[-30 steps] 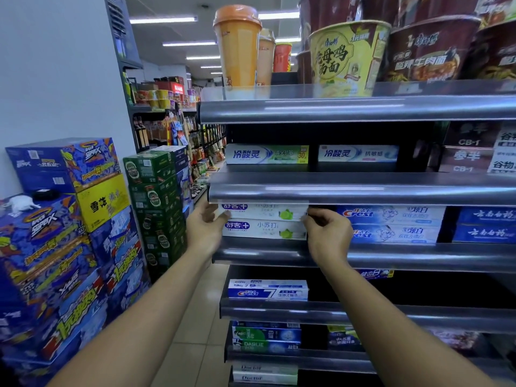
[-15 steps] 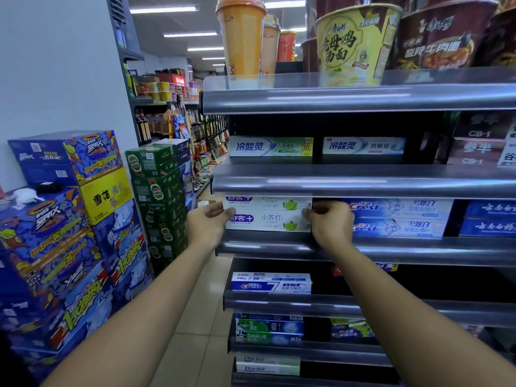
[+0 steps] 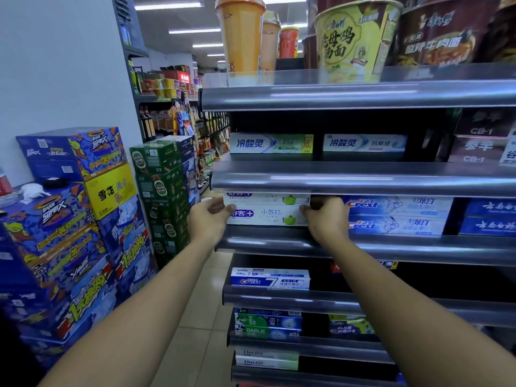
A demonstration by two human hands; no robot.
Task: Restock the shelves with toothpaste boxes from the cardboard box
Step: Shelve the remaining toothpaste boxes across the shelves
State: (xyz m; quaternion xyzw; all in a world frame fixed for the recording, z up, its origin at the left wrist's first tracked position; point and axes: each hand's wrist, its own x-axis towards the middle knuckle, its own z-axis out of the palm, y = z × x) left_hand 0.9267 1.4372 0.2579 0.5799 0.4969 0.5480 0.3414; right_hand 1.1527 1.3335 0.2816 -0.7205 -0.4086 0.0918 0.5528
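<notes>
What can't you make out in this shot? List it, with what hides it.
Head view only.
- Cardboard box: nowhere in frame.
- White toothpaste boxes: the upper one's top hidden by the shelf rail.
- Left hand: fingers hidden behind their left end.
- Right hand: fingertips curled out of sight at the other end.
- Noodle cups: cut off by the top edge.

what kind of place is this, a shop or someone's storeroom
Most likely a small convenience store: tiered metal shelves faced with toothpaste boxes, instant noodle cups on the top shelf, and stacked drink cartons lining the aisle.
</notes>
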